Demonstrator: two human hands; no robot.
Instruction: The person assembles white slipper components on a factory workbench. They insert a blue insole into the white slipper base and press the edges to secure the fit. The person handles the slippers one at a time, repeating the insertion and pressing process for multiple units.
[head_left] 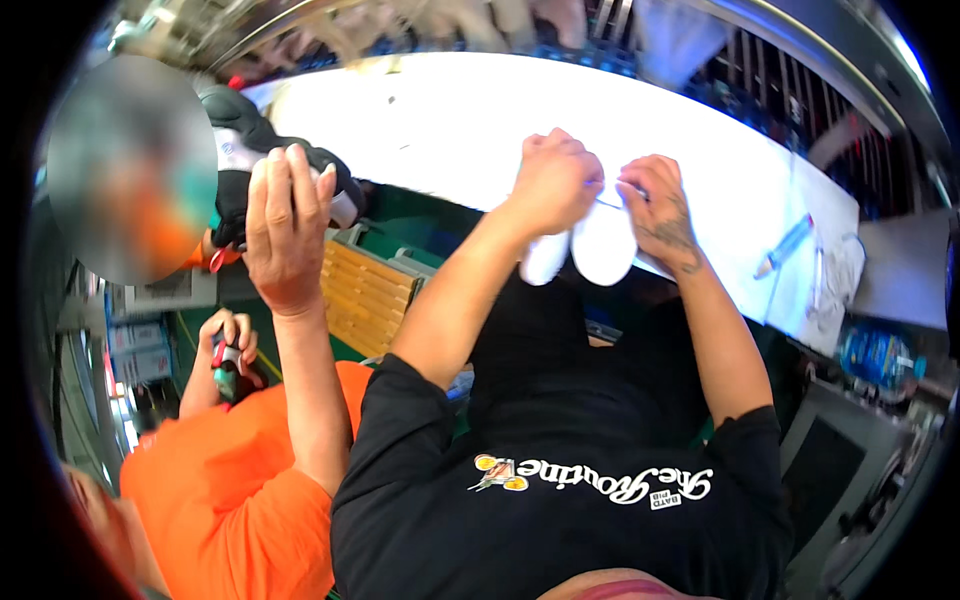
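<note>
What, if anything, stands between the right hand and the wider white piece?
Nothing visible blocks the way: the right hand is beside the upper end of the wider white piece. A thin dark line, too small to identify, shows between that hand and the left hand.

White worktable point(430, 125) and metal racking point(775, 85) suggest a workshop.

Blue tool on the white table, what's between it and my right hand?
Only white tabletop shows between your right hand and the blue tool, in the head view.
</note>
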